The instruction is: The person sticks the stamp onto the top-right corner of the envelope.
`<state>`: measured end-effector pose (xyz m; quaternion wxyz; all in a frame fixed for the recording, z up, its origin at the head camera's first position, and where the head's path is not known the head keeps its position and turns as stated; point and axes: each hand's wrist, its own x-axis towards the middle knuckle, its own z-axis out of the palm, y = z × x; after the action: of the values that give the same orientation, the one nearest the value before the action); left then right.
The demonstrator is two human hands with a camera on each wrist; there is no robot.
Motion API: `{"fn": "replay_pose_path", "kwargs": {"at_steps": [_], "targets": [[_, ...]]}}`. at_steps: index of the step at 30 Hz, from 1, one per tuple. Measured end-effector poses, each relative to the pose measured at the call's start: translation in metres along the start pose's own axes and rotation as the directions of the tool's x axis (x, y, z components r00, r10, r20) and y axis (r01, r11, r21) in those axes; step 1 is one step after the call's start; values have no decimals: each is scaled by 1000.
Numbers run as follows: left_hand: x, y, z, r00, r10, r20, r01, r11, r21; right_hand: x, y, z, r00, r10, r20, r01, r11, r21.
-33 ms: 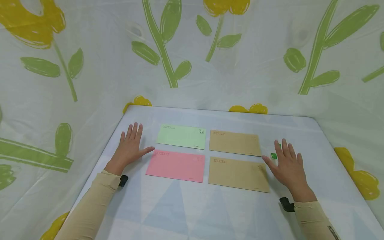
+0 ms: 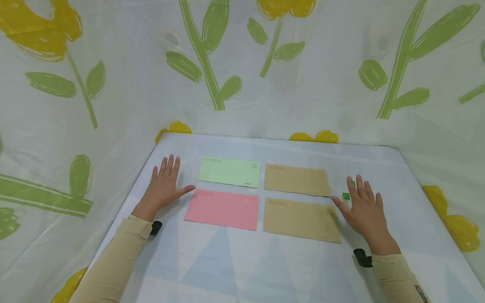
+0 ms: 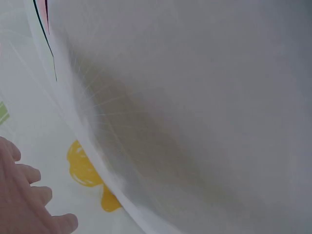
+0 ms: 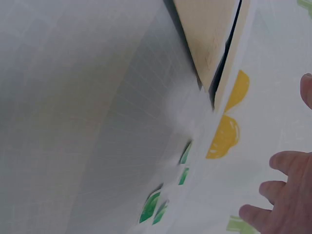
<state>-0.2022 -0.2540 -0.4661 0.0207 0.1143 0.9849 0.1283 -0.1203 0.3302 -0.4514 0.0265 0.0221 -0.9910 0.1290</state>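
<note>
My left hand [image 2: 162,187] is held over the table's left side with fingers spread and nothing in it. Its thumb points toward the upper left corner of a pink envelope [image 2: 223,209]. Behind that one lies a light green envelope [image 2: 229,172]. Two brown envelopes are to the right, a far one [image 2: 295,180] and a near one [image 2: 299,221]. Beyond them my right hand [image 2: 363,210] is likewise spread and holds nothing. Partly hidden by it are small green-and-white paper pieces [image 2: 346,196]; the right wrist view shows several such green pieces [image 4: 150,206].
The table [image 2: 212,269] wears a pale cloth with blue triangles. A white curtain [image 2: 326,92] printed with green stems and yellow flowers surrounds its back and sides. A black device [image 2: 362,258] sits at the right wrist, another [image 2: 155,228] at the left.
</note>
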Motion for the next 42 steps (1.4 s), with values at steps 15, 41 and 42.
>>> {"fn": "replay_pose_path", "kwargs": {"at_steps": [15, 41, 42], "targets": [[3, 1, -4, 1000, 23, 0, -23, 1000, -12, -3, 4, 0, 997, -6, -82, 11, 998, 66], [31, 17, -10, 996, 54, 76, -42, 988, -148, 13, 2, -1, 994, 80, -71, -63, 976, 207], [32, 17, -10, 995, 56, 77, -44, 988, -146, 14, 3, -1, 995, 76, -72, -60, 976, 208]]}}
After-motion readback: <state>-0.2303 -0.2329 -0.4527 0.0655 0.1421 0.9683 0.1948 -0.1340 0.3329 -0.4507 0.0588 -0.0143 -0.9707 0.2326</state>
